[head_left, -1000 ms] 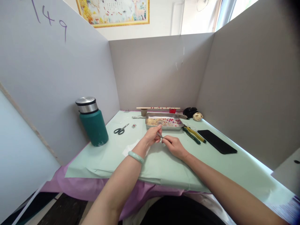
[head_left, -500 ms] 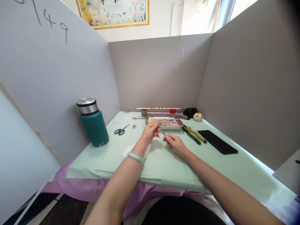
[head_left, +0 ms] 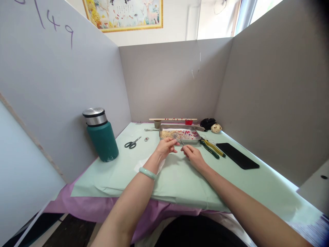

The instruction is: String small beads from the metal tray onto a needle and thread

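Metal was the small thing between the two hands: a thin tool (head_left: 181, 141), perhaps tweezers or a needle, though it was too small to say which. The right hand (head_left: 193, 156) rested on the pale green sheet (head_left: 180, 181) with its fingers curled and pinched closed on the lower end of the tool, so that the tip pointed up and away, toward the near rim of the steel tray (head_left: 180, 134). The left hand (head_left: 166, 146) was just beside it — its fingers were bent together, with the thumb close to the fingertips, but whether they held something could not be told. A pale green bangle (head_left: 147, 173) sat on the left wrist.

The tray held small beads, tan ones on its left side and red and pink ones on its right, and it stood just beyond both hands. Green and yellow pliers (head_left: 212, 148) lay to the right of the tray, and a black phone (head_left: 237, 155) lay further right. On the left side, scissors (head_left: 132, 142) lay on the sheet, and a green flask (head_left: 101, 134) with a steel lid stood near the grey partition wall (head_left: 64, 96). A wooden stick (head_left: 172, 119) lay along the back — behind the tray.
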Motion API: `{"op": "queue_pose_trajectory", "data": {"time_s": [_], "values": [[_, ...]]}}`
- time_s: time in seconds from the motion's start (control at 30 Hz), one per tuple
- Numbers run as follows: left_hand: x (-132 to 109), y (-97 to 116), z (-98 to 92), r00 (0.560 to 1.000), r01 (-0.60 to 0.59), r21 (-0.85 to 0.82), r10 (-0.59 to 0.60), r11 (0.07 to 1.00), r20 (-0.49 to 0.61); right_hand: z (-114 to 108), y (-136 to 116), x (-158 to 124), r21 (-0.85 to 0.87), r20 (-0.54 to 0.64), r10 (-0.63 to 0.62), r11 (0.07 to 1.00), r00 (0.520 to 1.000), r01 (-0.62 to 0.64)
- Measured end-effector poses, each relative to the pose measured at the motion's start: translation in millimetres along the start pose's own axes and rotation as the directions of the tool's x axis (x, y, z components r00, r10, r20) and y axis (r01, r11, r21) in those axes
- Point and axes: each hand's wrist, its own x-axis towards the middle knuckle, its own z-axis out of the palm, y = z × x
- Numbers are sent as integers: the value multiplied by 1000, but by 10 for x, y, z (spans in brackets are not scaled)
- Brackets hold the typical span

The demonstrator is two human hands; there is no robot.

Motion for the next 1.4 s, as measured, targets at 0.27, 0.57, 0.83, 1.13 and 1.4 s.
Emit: {"op": "queue_pose_trajectory", "data": {"time_s": [0.27, 0.57, 0.83, 1.13, 1.4], "values": [[-33, -22, 29, 987, 51, 130, -70, 990, 142, 1, -6, 3, -57, -59, -12, 998, 998, 9], [-40, -25, 29, 985, -27, 176, -4, 984, 172, 14, 33, 4, -37, 9, 17, 999, 1000, -16], [-68, -2, 31, 983, -33, 200, -4, 979, 183, 5, -18, -8, -47, 19, 23, 999, 1000, -22], [-66, 2, 32, 980, -29, 213, -14, 977, 199, 5, -20, -19, -69, 27, 23, 997, 999, -21], [-67, 4, 32, 981, -53, 275, -1, 960, 194, 1, -25, -13, -84, 39, 32, 996, 999, -29]]}}
